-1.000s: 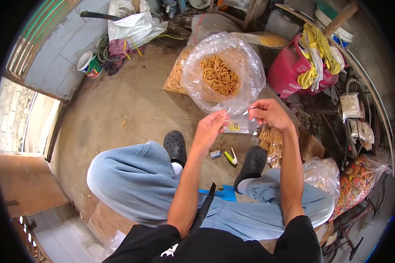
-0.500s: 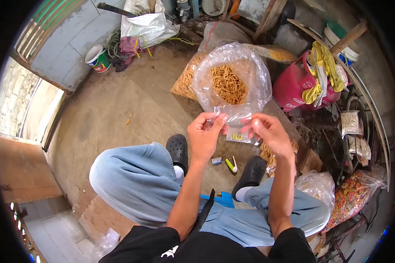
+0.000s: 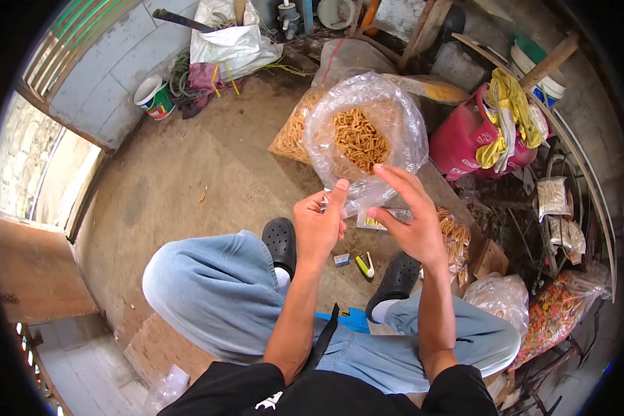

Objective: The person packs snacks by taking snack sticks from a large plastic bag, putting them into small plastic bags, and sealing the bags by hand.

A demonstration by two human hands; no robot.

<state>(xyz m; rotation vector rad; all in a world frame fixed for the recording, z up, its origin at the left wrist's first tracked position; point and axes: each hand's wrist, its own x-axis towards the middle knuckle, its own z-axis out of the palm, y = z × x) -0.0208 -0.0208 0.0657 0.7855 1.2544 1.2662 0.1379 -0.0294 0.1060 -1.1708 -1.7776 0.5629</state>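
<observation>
My left hand (image 3: 319,220) is closed, pinching a small clear plastic bag (image 3: 353,202) between thumb and fingers. My right hand (image 3: 414,220) is open beside it, thumb and fingers spread apart and not gripping the bag. Just beyond both hands stands a large clear plastic sack (image 3: 408,111), its mouth rolled wide. Brown stick-shaped snacks (image 3: 359,139) fill its middle. Partly behind my right hand, a flat clear packet with a yellow label (image 3: 371,222) lies on the floor.
On the floor between my shoes are a green stapler (image 3: 365,265) and a small blue box (image 3: 341,259). A bag of brown snacks (image 3: 454,239) lies to the right. Farther off stand a pink container (image 3: 457,142) draped with yellow cloth and a bag of colourful snacks (image 3: 558,312).
My right hand has let go of the small bag, spreading its fingers and moving slightly up over the sack's near rim. My left hand has kept its pinch, with the thumb now pointing more upward.
</observation>
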